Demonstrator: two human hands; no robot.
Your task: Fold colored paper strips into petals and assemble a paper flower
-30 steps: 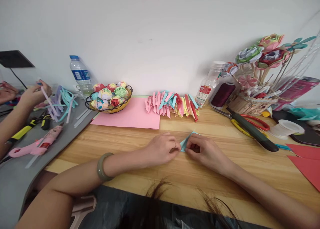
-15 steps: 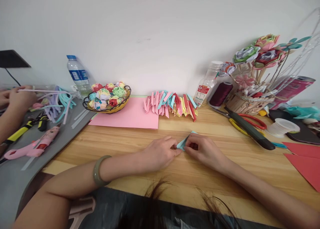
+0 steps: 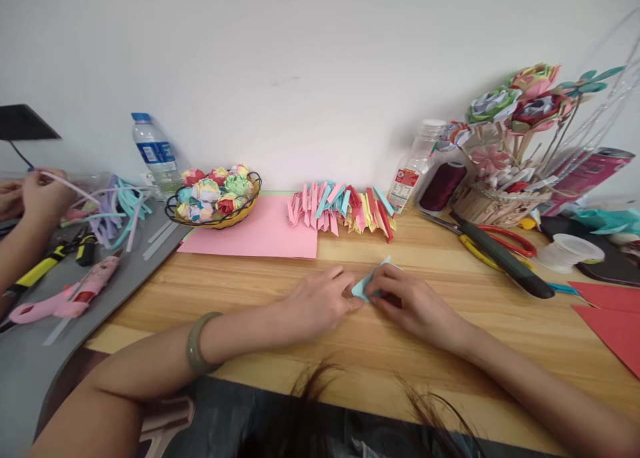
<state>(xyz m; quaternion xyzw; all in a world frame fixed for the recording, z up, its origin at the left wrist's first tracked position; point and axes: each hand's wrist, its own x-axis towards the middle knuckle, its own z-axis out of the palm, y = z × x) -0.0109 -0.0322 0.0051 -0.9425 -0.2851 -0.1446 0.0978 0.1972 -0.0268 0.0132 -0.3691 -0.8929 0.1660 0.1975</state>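
A small light-blue folded paper (image 3: 361, 287) is between my two hands, low over the wooden table (image 3: 240, 278). My left hand (image 3: 323, 298), below a green bangle (image 3: 196, 343), pinches the paper's left end. From the right, my right hand (image 3: 407, 301) grips its other side with fingers closed; one pointed corner sticks up above them. Behind my hands lies a row of folded paper strips (image 3: 340, 208) in pink, blue, red and yellow, partly on pink sheets (image 3: 250, 238).
Paper flowers fill a basket (image 3: 230, 219) beside a water bottle (image 3: 155, 153). Scissors (image 3: 505, 258), a thread spool (image 3: 443, 188) and red paper (image 3: 610, 325) are right. Another person's hands (image 3: 45, 195) and a pink glue gun (image 3: 65, 301) are left.
My right hand's fingers have shifted slightly over the blue paper, and its corner now stands higher. At the left, the other person's hand has moved with a lilac strip.
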